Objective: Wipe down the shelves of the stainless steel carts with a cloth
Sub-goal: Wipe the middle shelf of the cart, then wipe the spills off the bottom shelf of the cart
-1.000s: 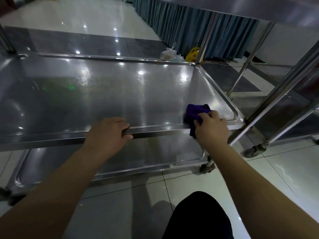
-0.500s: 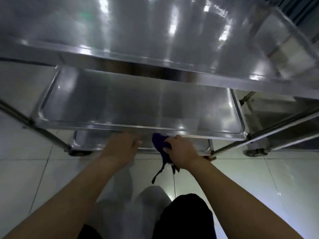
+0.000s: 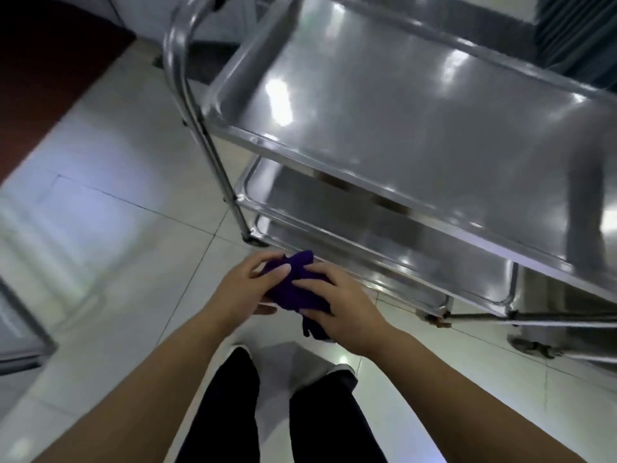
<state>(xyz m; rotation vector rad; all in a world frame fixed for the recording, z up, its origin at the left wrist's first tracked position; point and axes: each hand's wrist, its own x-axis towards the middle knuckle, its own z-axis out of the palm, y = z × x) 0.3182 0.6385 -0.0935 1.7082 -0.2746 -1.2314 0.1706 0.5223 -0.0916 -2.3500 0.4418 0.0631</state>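
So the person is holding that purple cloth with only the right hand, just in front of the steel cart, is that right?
Not quite: both hands hold it. In the head view the left hand and the right hand together grip the purple cloth, just in front of the steel cart.

Left hand (image 3: 241,289) close beside right hand (image 3: 344,309).

The floor (image 3: 127,182) is laid with glossy pale tiles divided by thin dark joints, and soft patches of light are reflected in them. A dark red carpet (image 3: 43,78) is spread at the upper left. Blue-grey curtains (image 3: 574,31) are hung at the upper right. A grey metal cabinet (image 3: 16,329) is cut off by the left border
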